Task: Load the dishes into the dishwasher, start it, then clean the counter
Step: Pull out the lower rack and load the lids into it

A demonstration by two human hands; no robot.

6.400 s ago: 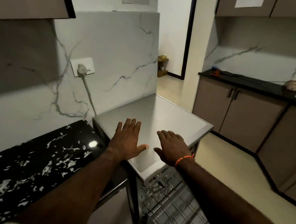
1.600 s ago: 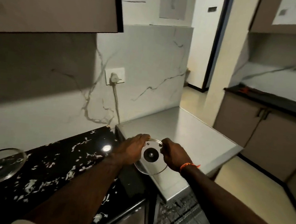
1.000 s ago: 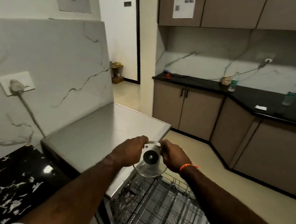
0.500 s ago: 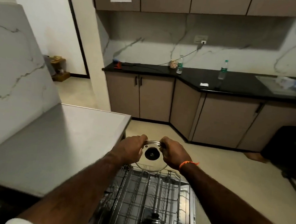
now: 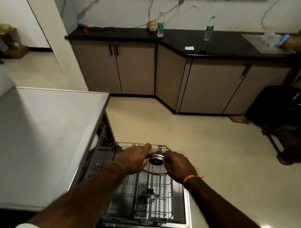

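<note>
Over the far edge of the pulled-out lower rack (image 5: 147,202), the head view shows a glass lid (image 5: 156,165) held at its rim by both hands: the left hand (image 5: 133,160) curls round its left side, the right hand (image 5: 176,165) round its right. It hangs above the wires, not yet seated. Loading is in hand; the next move likely calls for tilting the lid on edge and lowering it between tines beside the open dishwasher door (image 5: 187,218).

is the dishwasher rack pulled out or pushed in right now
Pulled out: the wire rack sits over the lowered door, beyond the steel counter, under the glass lid.
</note>
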